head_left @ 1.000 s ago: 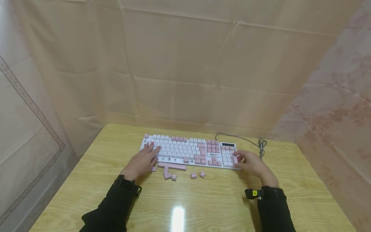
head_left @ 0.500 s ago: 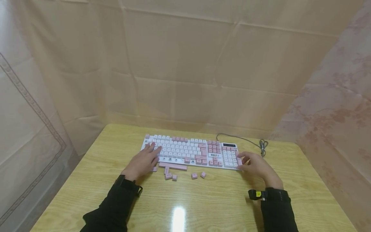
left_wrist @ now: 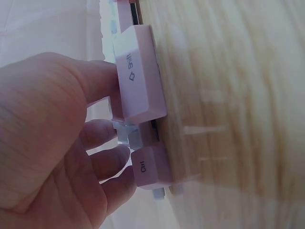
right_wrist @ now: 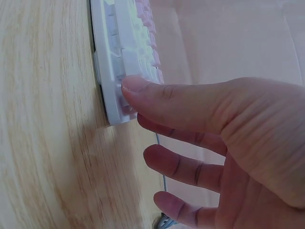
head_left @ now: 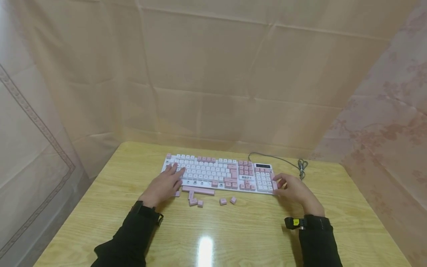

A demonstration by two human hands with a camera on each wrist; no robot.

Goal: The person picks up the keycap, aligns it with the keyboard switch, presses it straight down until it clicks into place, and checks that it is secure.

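Observation:
A white and pink keyboard (head_left: 207, 172) lies on the wooden table. My left hand (head_left: 163, 183) rests spread on its left end, fingers over the keys. In the left wrist view its thumb is beside a pink Shift keycap (left_wrist: 138, 83), and a pink Ctrl keycap (left_wrist: 150, 168) is near its fingertips. My right hand (head_left: 293, 187) pinches the keyboard's right end at the number pad, its thumb (right_wrist: 136, 86) on the front corner. The index fingertip is partly hidden there. Bare switches show along the lower left row.
A long pink space bar (head_left: 198, 190) lies in front of the keyboard. Several loose pink keycaps (head_left: 193, 202) are scattered around it, two farther right (head_left: 222, 201). A bundled cable (head_left: 302, 165) lies behind at the right. Cloth (head_left: 207, 85) hangs behind the table.
My right hand has shifted slightly to the right along the keyboard's right end, uncovering more number pad keys. The left hand and the loose keycaps stay where they were.

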